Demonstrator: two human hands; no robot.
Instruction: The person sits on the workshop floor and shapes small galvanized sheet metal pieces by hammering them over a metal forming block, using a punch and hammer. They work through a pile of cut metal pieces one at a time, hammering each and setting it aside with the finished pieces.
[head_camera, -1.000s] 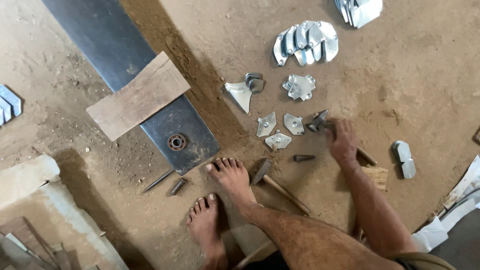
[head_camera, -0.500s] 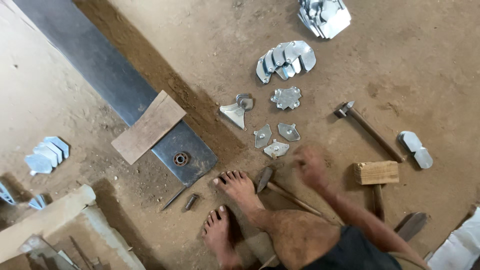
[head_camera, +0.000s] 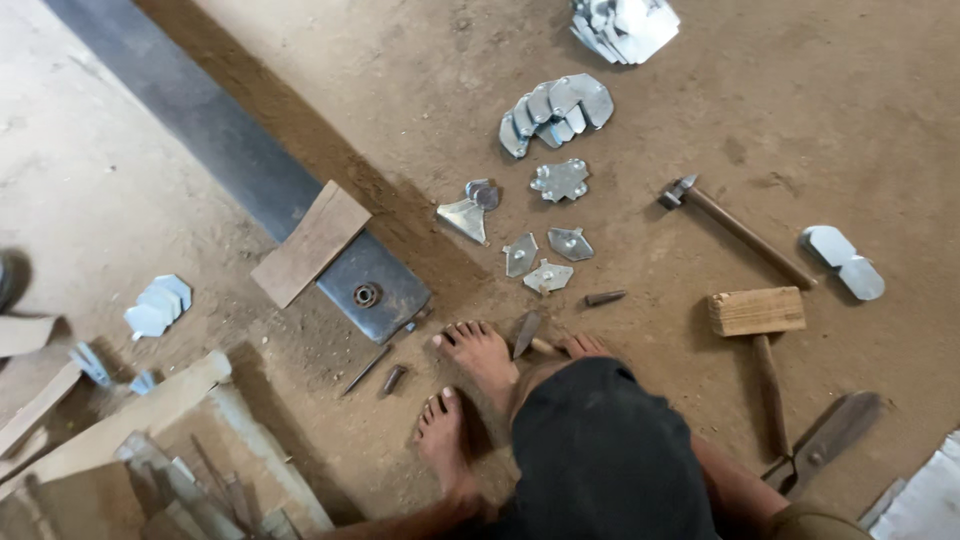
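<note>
The right hand (head_camera: 583, 346) rests low by a chisel (head_camera: 526, 333), its grip hidden, seemingly empty; small metal plates (head_camera: 547, 258) lie at twelve o'clock on the floor (head_camera: 820, 120).

Packed brown dirt floor (head_camera: 820, 110); on it: cut shiny metal plates (head_camera: 556, 108), steel-headed hammer (head_camera: 735, 230), wooden mallet (head_camera: 758, 335), long dark steel beam (head_camera: 240, 175)
</note>
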